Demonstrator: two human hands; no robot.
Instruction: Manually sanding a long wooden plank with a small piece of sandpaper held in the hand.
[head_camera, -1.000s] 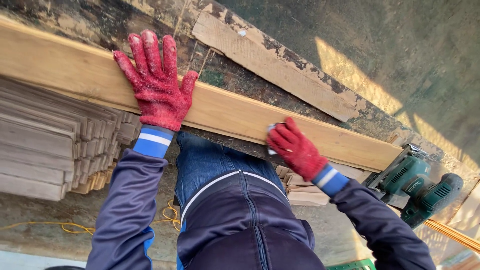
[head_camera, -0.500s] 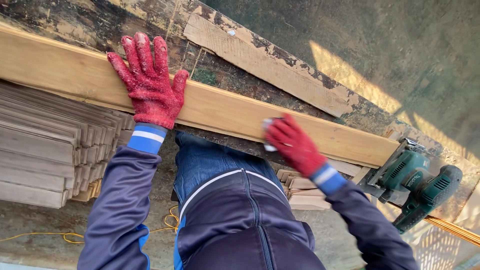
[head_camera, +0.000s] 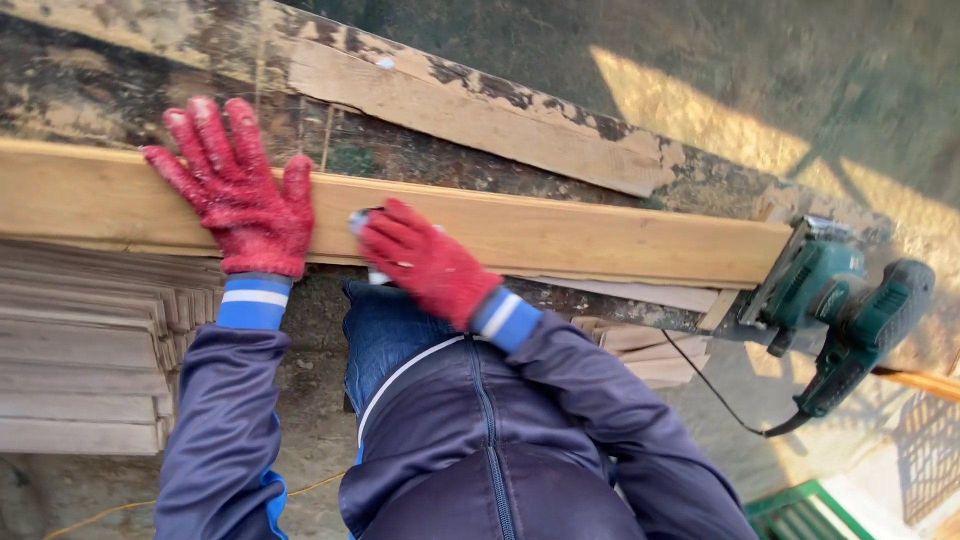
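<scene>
A long pale wooden plank (head_camera: 560, 232) lies flat across the weathered workbench (head_camera: 120, 90).

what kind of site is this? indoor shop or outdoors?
Looks like an outdoor or open-air carpentry spot, probably a makeshift woodworking bench. Cues: a long plank under red-gloved hands, left hand and right hand, a green power saw at its end, stacked boards below, sunlight on rough ground.

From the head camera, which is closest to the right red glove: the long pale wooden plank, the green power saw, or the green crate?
1. Long pale wooden plank: touching the right red glove.
2. Green power saw: at the plank's right end.
3. Green crate: bottom right corner.
</scene>
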